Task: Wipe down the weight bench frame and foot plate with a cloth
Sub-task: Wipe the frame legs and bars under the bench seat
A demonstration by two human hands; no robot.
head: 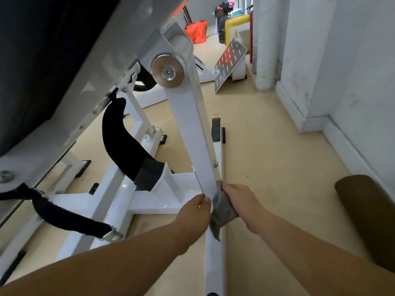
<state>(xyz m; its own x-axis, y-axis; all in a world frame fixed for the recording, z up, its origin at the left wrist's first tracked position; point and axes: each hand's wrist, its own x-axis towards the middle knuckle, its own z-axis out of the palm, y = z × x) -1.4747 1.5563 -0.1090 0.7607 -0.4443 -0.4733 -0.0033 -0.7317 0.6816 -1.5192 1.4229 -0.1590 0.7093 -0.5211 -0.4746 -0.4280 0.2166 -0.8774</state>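
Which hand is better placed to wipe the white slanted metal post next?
Right, probably: the right hand grips the grey cloth against the white metal post; the left hand holds no cloth.

Bare left hand point(192, 208), bare right hand point(238, 196), forearms point(119, 263) uncovered along their visible length

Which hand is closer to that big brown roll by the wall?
Right. The right hand, gripping the grey cloth against the white frame bar, is on the side of the brown roll. The left hand holds the bar from the other side, farther away.
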